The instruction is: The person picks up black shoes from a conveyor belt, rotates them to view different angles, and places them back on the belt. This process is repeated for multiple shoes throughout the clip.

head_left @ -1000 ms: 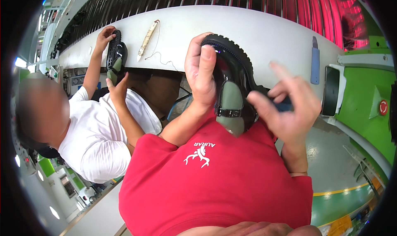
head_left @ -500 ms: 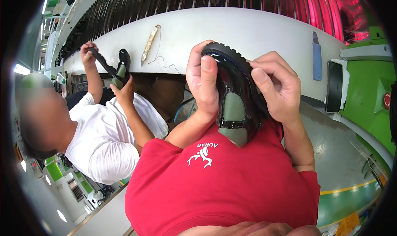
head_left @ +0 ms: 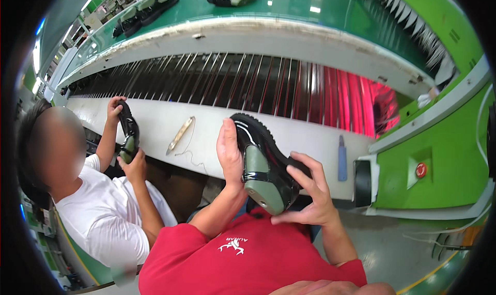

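The person in the red shirt point(head_left: 248, 259) holds a glossy black shoe point(head_left: 263, 163) with grey-green panels up in front of the chest, toe end pointing away toward the white ledge point(head_left: 289, 132) of the line. The left hand point(head_left: 230, 155) is wrapped around the shoe's left side, thumb on the upper and fingers hidden behind it, gripping it firmly. The right hand point(head_left: 310, 194) cups the shoe from below and to the right near the heel, fingers spread and curled against the sole edge, so it too has hold of the shoe. Beyond the shoe, on the ledge, a pale slim tool point(head_left: 181, 134) with a thin cord lies to the left and a small blue-grey tool point(head_left: 341, 158) stands to the right, both well apart from the hands. Behind the ledge runs a dark slatted tunnel point(head_left: 248, 83) glowing red at its right end, and above it a green conveyor belt point(head_left: 289, 5) carries more shoes. To the left, a co-worker in a white shirt point(head_left: 103, 222) holds another black shoe point(head_left: 128, 132) in both hands against the ledge. A green machine housing point(head_left: 444, 150) with a red button point(head_left: 421, 169) stands at the right.
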Demonstrator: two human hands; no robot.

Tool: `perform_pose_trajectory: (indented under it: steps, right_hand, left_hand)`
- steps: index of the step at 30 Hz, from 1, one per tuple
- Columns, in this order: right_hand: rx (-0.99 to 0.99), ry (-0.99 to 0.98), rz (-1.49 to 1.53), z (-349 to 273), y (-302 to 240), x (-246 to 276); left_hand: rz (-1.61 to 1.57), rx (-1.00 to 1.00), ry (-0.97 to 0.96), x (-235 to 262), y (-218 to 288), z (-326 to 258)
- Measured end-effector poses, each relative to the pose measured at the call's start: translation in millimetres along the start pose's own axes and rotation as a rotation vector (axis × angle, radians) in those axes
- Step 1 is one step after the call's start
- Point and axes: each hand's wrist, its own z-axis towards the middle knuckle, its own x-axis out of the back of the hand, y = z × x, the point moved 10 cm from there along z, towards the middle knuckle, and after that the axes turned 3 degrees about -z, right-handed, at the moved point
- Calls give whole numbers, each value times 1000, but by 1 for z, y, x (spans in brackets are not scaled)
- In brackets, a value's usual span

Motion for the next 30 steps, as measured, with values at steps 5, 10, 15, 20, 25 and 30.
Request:
perform_pose_trajectory:
  steps: [5,10,15,20,25,30]
  right_hand:
    - [82,132,-82,15,7,45]
    - [-48,46,-237,51,11,68]
    - [-147,-105,-232,59,44,27]
    - [-352,150,270,29,106,34]
    - [-369,330,407,12,119,0]
    - [-368,362,386,19,110,1]
  left_hand:
    - [-75,49,18,16,-40,-8]
    - [260,-165,-300,13,-35,-33]
    - [769,-387,-680,-51,7,-36]
    - [931,-470,-707,-64,23,-23]
    - [1049,-497,-773,-71,26,-26]
    - [1266,-430,-949,-84,17,-33]
